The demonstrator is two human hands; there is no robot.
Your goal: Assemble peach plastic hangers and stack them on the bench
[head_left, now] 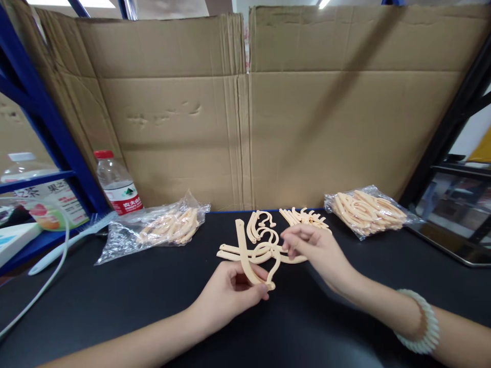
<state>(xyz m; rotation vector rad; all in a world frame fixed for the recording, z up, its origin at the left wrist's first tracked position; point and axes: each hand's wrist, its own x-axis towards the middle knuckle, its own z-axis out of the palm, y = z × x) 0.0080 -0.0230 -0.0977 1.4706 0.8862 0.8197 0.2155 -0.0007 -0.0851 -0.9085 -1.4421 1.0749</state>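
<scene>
My left hand (233, 294) grips a cream curved arm piece (244, 250) near its lower end, and a hook piece (275, 267) meets it at the fingertips. To the right, my right hand (316, 250) is raised with its thumb and fingers pressed together; what they hold, if anything, is too small to make out. Behind the hands lie long cream pieces (230, 254), partly crossed by the held ones. Farther back are several loose hooks and arms (253, 227), with a pile of more pieces (303, 217) partly behind my right hand.
A clear bag of cream pieces (169, 227) sits at the left, another bag (368, 209) at the right. A red-capped bottle (118, 186), a white cable (63, 255) and a blue frame (42, 107) stand left. Cardboard (172, 128) rises behind the black table (307, 332).
</scene>
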